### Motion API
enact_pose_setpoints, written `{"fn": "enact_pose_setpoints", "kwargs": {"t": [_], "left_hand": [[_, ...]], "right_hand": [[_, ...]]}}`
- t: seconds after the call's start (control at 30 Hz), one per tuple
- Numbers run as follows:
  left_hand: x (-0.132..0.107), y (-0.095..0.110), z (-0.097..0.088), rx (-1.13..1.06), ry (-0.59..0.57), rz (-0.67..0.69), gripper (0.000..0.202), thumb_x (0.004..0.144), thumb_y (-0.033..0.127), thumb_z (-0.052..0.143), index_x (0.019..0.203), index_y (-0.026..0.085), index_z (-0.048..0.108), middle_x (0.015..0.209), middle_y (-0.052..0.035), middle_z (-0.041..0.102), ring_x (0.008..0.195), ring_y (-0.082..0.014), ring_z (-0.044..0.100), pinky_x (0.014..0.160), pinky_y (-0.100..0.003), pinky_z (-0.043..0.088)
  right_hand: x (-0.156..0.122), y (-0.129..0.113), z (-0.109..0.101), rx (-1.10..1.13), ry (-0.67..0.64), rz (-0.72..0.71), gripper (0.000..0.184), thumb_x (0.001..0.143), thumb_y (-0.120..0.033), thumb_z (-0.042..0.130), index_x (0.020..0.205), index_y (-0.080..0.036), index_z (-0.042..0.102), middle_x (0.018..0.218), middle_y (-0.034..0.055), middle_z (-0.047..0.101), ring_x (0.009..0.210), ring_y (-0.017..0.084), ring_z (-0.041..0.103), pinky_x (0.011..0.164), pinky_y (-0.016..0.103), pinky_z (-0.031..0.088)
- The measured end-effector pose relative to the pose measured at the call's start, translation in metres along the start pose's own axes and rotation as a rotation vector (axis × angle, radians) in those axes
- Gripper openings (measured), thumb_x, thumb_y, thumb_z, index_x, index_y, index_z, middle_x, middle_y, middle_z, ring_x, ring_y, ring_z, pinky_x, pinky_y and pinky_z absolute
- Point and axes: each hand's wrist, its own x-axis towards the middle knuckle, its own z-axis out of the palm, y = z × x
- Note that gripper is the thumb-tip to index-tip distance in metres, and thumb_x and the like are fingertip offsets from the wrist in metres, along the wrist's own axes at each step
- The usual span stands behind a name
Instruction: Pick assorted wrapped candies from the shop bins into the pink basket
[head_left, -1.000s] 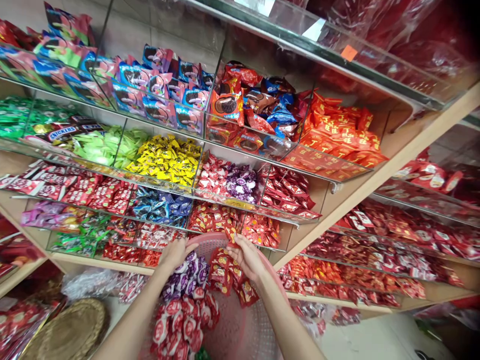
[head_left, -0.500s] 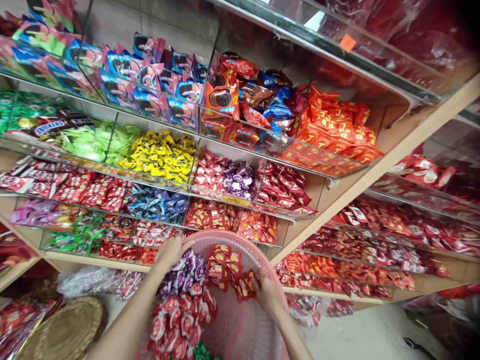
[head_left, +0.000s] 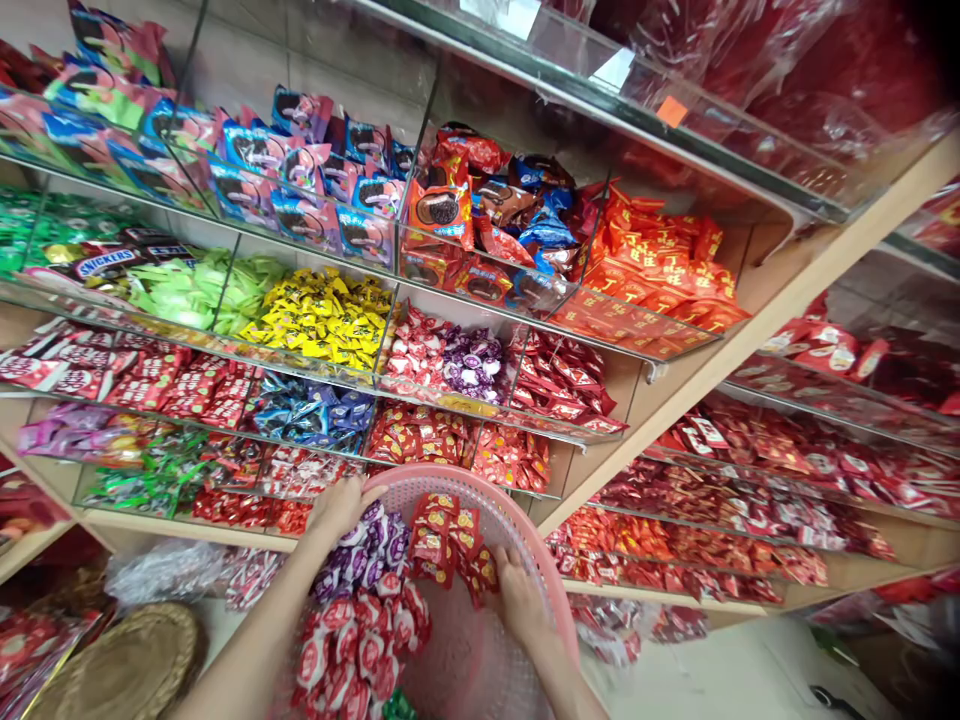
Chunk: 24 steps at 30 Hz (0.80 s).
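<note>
My left hand (head_left: pixel 339 508) is closed over the far left rim of a round pink plastic basket (head_left: pixel 457 478). Inside the basket, my right hand (head_left: pixel 519 592) has its fingers curled against small red candy packets (head_left: pixel 477 572); part of the grip is hidden. More red packets with orange-yellow prints lie just left of it. Purple-and-white wrapped candies (head_left: pixel 366 548) fill the basket's left side. Nearer to me are red-and-white wrapped candies (head_left: pixel 352 645), with a few green candies (head_left: pixel 399 706) at the lower edge of the view.
Shelves with clear dividers rise ahead, holding yellow candies (head_left: pixel 322 318), blue cookie packs (head_left: pixel 255 150) and orange-red packets (head_left: pixel 652 260). Another red candy shelf (head_left: pixel 750 500) stands to the right. A round woven stool-like object (head_left: pixel 124 665) and a clear plastic bag (head_left: pixel 165 570) are low on the left.
My right hand has shifted slightly left inside the basket, and the red packets at its fingers now lie closer to the others. My left hand stays on the rim.
</note>
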Motion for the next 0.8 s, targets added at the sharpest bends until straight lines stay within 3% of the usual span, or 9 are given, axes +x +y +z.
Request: {"fn": "enact_pose_setpoints", "kwargs": {"t": [0.2,0.53,0.8], "left_hand": [[0.002,-0.001,0.003,0.004,0.008,0.000,0.063,0.079,0.065,0.022,0.090,0.017,0.061,0.090,-0.0160,0.066,0.086,-0.0286,0.061,0.070,-0.037,0.044],[0.002,-0.002,0.004,0.032,0.013,0.006,0.062,0.080,0.064,0.020,0.091,0.017,0.060,0.089,-0.0153,0.066,0.085,-0.0286,0.062,0.070,-0.037,0.044],[0.001,0.000,0.000,-0.001,-0.005,-0.003,0.060,0.079,0.064,0.023,0.091,0.018,0.060,0.090,-0.0143,0.067,0.086,-0.0283,0.061,0.069,-0.036,0.044]], "right_hand": [[-0.001,-0.009,-0.006,-0.203,-0.032,-0.008,0.034,0.074,-0.009,0.045,0.106,-0.017,0.053,0.108,0.0130,0.056,0.085,0.018,0.061,0.071,0.026,0.044],[0.002,-0.017,-0.014,-0.256,0.074,-0.026,0.026,0.076,-0.010,0.045,0.100,-0.014,0.054,0.101,0.0131,0.058,0.082,0.018,0.061,0.069,0.026,0.046],[0.002,-0.016,-0.014,-0.300,0.028,-0.021,0.027,0.080,-0.014,0.043,0.105,-0.015,0.051,0.107,0.0147,0.056,0.079,0.019,0.063,0.064,0.026,0.047]]}}
